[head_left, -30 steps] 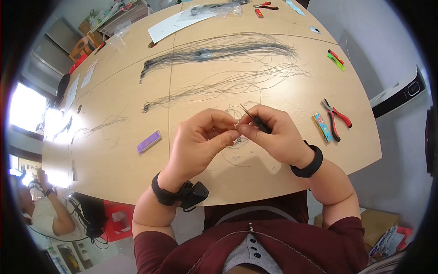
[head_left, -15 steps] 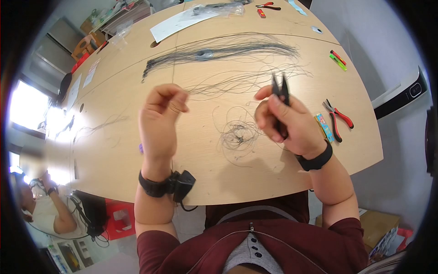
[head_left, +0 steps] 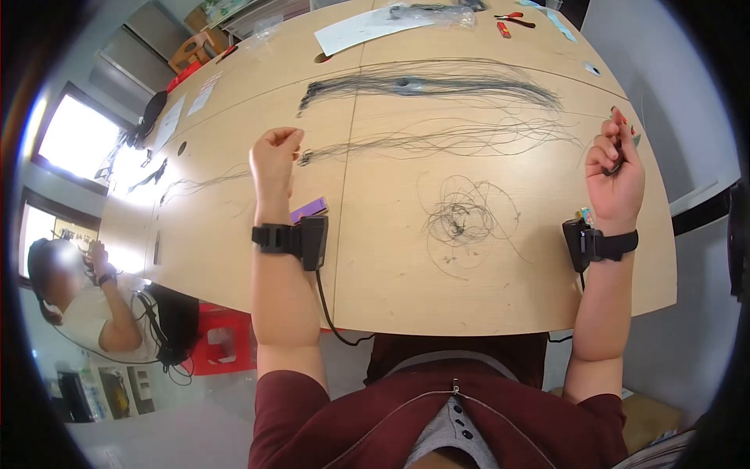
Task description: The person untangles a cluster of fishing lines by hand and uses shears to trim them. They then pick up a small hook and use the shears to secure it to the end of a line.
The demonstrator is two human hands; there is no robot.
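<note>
My left hand [head_left: 273, 166] is raised over the left part of the table, its thumb and fingertips pinched together; whatever is between them is too fine to make out. Beside it, the knotted end of a thin bundle of dark wire strands [head_left: 422, 141] lies on the wood. Far to the right, my right hand [head_left: 616, 176] is closed, with the dark thread snips [head_left: 618, 166] mostly hidden in its curled fingers. A loose tangle of fine strands [head_left: 457, 223] sits between my arms. Behind lies a thicker bundle of dark strands [head_left: 437, 84].
A purple box [head_left: 309, 209] is by my left wrist. At the back are a white sheet [head_left: 367, 31], a plastic bag [head_left: 445, 16], red-handled pliers [head_left: 516, 19] and a red lighter [head_left: 503, 30]. Another person [head_left: 101, 305] sits at the left.
My hands have moved far apart, the right one going outward to the right edge. The snips' blades, upright and visible before, are now mostly hidden. The view has shifted.
</note>
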